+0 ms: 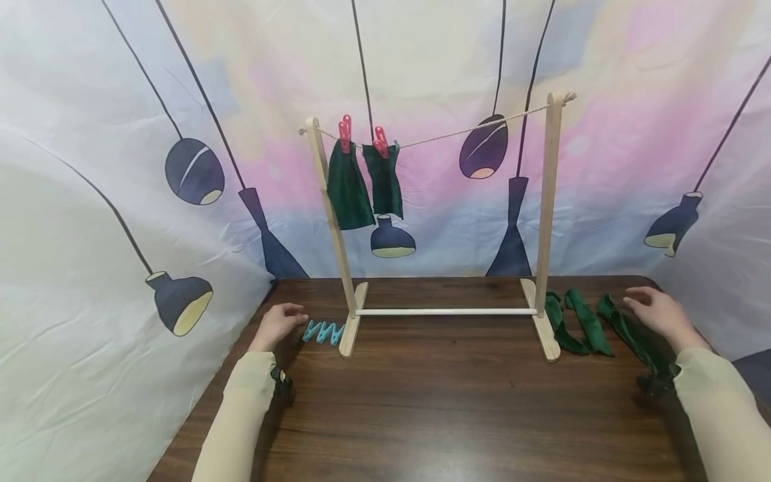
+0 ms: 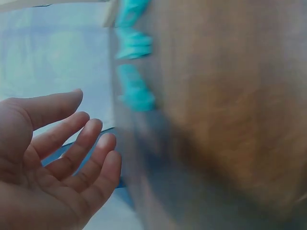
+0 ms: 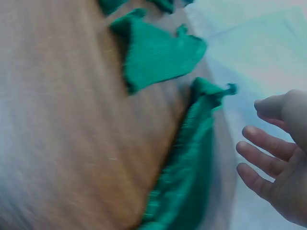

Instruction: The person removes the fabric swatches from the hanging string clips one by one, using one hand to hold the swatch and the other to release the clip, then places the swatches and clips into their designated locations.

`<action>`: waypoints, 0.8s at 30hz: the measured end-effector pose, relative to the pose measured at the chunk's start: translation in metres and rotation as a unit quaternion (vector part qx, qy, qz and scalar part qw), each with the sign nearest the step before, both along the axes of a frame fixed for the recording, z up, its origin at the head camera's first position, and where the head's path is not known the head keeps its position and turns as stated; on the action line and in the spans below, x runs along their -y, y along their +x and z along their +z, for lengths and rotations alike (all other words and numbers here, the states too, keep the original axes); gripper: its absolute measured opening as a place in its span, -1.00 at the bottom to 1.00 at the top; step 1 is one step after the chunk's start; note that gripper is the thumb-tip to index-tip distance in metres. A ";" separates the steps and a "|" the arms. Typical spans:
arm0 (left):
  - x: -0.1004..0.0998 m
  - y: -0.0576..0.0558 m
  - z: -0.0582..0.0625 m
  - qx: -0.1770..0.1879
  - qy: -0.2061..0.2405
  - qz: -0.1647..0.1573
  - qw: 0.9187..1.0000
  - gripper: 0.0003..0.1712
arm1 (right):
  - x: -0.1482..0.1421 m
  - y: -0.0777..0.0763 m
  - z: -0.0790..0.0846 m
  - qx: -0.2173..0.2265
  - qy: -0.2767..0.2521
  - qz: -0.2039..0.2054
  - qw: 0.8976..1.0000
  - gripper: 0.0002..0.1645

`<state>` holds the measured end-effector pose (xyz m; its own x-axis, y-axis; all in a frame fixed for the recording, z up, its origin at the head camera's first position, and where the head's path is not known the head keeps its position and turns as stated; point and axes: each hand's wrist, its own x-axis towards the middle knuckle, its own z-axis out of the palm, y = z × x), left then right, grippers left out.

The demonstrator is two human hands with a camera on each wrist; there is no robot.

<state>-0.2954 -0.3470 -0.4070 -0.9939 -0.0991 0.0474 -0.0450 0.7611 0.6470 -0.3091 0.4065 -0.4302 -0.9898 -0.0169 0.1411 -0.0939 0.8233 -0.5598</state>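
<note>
My left hand hovers at the table's left side, fingers relaxed and holding nothing. Just right of its fingertips stand several light-blue clothespins in a row; in the left wrist view these clothespins lie beyond the fingers. Over at the right, my right hand is beside the nearest green cloth strip, its fingers loosely bent with nothing between them. The right wrist view shows that green strip apart from the fingertips. Two more green cloth pieces lie left of it, by the rack's foot.
A wooden rack with a white crossbar stands mid-table. Its string carries two green cloths, each held by a red clothespin. Behind hangs a backdrop printed with lamps. The brown table extends forward.
</note>
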 end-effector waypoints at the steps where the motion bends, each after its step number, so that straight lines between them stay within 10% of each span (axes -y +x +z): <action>1: 0.001 0.000 0.006 -0.005 -0.003 -0.001 1.000 -0.50 | -0.001 0.000 0.005 -0.009 0.001 0.000 1.000 -0.37; 14: 0.002 -0.003 0.071 -0.092 0.014 -0.005 0.996 -0.47 | 0.000 0.015 0.079 -0.068 0.011 0.007 0.998 -0.34; 24: -0.004 0.009 0.091 -0.122 0.017 -0.004 0.992 -0.48 | 0.019 0.030 0.096 -0.093 0.013 0.013 0.996 -0.29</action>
